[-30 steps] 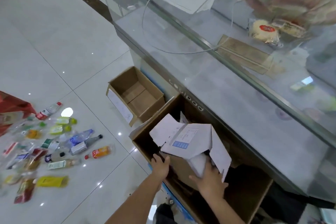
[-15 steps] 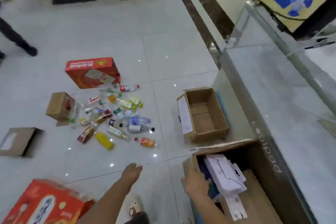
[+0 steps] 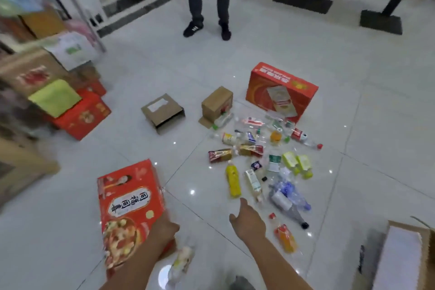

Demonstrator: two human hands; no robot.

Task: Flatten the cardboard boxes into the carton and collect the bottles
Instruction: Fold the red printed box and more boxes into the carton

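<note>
A red printed cardboard box [image 3: 128, 209] stands tilted on the floor at the lower left. My left hand [image 3: 164, 231] grips its right edge; the fingers are partly hidden. My right hand [image 3: 247, 221] hovers open above the tiles, fingers pointing at the pile of several scattered bottles [image 3: 263, 162]. An orange bottle [image 3: 284, 238] lies just right of that hand and a yellow one [image 3: 233, 180] ahead of it. Further off are a small brown box [image 3: 216, 103], an open brown box [image 3: 162, 112] and a large red box [image 3: 280, 92]. The carton [image 3: 430, 256] shows at the lower right corner.
A person stands ahead [image 3: 208, 7] on the white tiled floor. Stacked red boxes [image 3: 80, 115] and shelves of goods line the left side. Black stand bases [image 3: 380, 22] sit at the far right. A blurred bottle [image 3: 181, 263] lies near my left forearm.
My view swung left, away from the counter and carton. My left hand reached the red printed box and took its edge. My right hand left the carton and now hovers over the floor.
</note>
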